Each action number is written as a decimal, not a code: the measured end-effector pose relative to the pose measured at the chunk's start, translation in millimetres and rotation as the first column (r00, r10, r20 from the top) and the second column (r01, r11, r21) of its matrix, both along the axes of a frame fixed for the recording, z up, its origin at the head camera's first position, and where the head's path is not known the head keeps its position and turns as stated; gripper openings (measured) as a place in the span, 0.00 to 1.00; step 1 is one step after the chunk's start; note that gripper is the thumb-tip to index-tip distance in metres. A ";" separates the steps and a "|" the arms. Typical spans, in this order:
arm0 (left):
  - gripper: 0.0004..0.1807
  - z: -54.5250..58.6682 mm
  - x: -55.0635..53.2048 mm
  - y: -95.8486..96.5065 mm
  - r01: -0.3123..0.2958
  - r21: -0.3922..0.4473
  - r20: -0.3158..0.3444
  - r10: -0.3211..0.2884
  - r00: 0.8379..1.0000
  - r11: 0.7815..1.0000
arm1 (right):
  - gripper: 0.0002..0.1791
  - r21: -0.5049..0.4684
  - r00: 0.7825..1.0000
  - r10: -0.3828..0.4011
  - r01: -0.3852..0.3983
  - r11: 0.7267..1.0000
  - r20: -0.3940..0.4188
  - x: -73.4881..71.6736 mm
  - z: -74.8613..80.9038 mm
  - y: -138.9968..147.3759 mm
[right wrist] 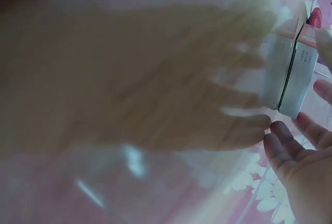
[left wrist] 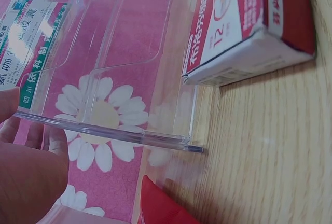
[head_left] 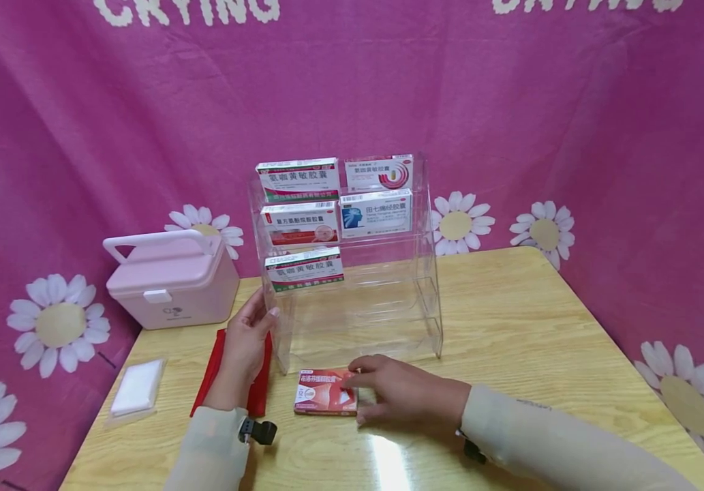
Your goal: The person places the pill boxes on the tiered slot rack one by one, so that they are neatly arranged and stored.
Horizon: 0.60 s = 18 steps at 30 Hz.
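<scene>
A clear stepped display rack (head_left: pixel 382 327) stands upright on the table, with several medicine boxes on its upper tiers. My left hand (head_left: pixel 247 341) holds the rack's left side panel, thumb on one side of its edge and fingers on the other, also seen by the left wrist camera (left wrist: pixel 31 172). In front of the rack a red-and-white medicine box (head_left: pixel 321 395) lies flat on the tabletop. My right hand (head_left: pixel 394 389) is at the box's right end, its fingers extended and loosely spread around the corner. In the right wrist view, the box's pale end (right wrist: pixel 298 79) is beside those fingers.
A pink lidded case (head_left: pixel 174 286) with a handle stands at the back left. Beside my left forearm lies a red cloth-like item (head_left: pixel 204 382), and left of that a white packet (head_left: pixel 137 387). A pink flowered curtain (head_left: pixel 352 88) hangs behind the wooden table (head_left: pixel 511 327).
</scene>
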<state>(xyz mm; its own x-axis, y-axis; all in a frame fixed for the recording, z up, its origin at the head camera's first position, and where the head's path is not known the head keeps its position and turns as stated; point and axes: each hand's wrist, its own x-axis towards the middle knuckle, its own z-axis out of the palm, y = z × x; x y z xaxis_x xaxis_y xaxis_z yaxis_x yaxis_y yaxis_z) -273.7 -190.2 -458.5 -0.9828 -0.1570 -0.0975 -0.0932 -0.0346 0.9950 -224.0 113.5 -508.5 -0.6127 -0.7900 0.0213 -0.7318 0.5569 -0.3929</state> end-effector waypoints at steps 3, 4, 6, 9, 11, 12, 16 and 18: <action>0.34 -0.4 0.6 1.1 -0.003 0.000 -0.001 0.003 1.000 1.000 | 0.37 0.018 1.000 -0.018 0.018 1.000 0.014 1.8 1.4 -2.6; 0.34 -0.5 0.8 0.7 -0.005 0.002 -0.002 0.005 1.000 1.000 | 0.36 0.022 1.000 -0.020 0.020 1.000 0.015 2.0 1.9 -4.9; 0.34 -1.4 0.8 0.2 -0.005 0.006 0.001 0.005 1.000 1.000 | 0.34 0.028 1.000 -0.018 0.018 0.999 0.012 2.6 2.5 -9.5; 0.34 -3.1 0.4 -0.1 -0.001 0.011 0.004 0.001 1.000 1.000 | 0.30 0.020 1.000 -0.015 0.015 1.000 0.023 3.4 2.9 -14.3; 0.34 -3.6 0.3 0.1 0.002 0.012 0.004 -0.002 1.000 1.000 | 0.29 0.014 0.999 -0.020 0.019 1.000 0.050 3.4 1.8 -15.2; 0.34 -3.6 0.5 0.2 0.002 0.010 0.002 -0.003 1.000 1.000 | 0.30 0.010 0.997 -0.026 0.025 1.000 0.067 3.2 1.3 -14.9; 0.34 -1.9 1.3 0.1 0.006 -0.002 -0.008 -0.006 1.000 1.000 | 0.39 -0.009 0.990 -0.054 0.056 0.998 0.129 0.5 0.4 -10.5; 0.34 -1.1 1.4 -0.4 0.006 -0.005 -0.012 -0.007 1.000 1.000 | 0.43 -0.032 0.987 -0.053 0.059 0.998 0.149 -0.5 2.0 -7.2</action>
<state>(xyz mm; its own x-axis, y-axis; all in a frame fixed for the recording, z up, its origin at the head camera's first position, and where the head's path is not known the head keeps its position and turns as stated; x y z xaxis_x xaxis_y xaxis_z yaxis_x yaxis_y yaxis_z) -272.3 -190.6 -459.6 -0.9849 -0.1511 -0.0848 -0.0813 -0.0290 0.9963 -224.5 106.3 -506.4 -0.6544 -0.7548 -0.0450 -0.6322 0.5788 -0.5151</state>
